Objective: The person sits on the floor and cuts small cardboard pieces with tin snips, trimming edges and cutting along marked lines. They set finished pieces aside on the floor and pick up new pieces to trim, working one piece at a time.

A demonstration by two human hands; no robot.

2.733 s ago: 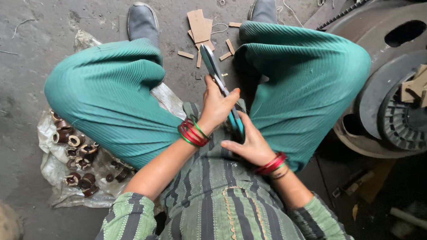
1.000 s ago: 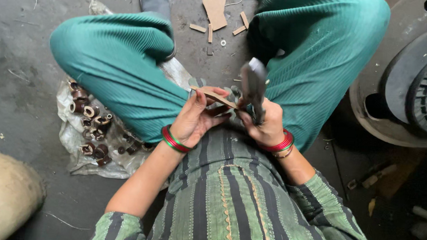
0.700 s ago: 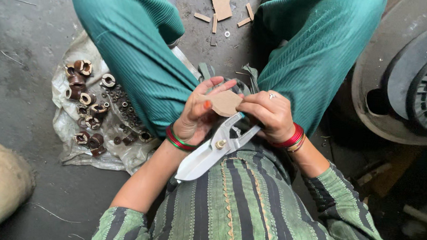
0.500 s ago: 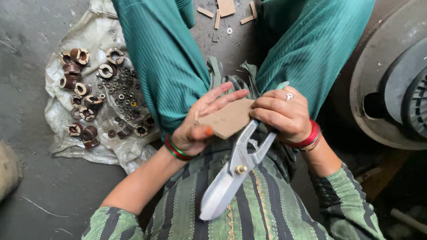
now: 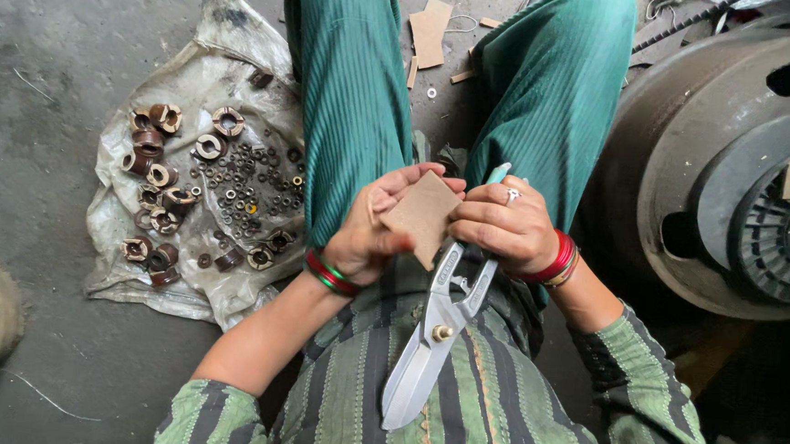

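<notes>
Floor: grey, dirty concrete floor (image 5: 77, 38).
Left hand (image 5: 372, 230): pinches a brown card piece (image 5: 421, 216) over the lap.
Right hand (image 5: 504, 227): grips big shears (image 5: 434, 330), blades pointing at the body.
Plastic sheet (image 5: 193, 82): metal rings (image 5: 205, 192) on it.
Right edge: big metal wheel (image 5: 727, 169).

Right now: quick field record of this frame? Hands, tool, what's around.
left hand: holds brown card piece
right hand: grips handles of metal shears, blades pointing back at the torso
plastic sheet: on the floor by the left leg, carrying ring parts and small nuts
card offcuts: floor between the legs
large metal wheel: on the right
</notes>
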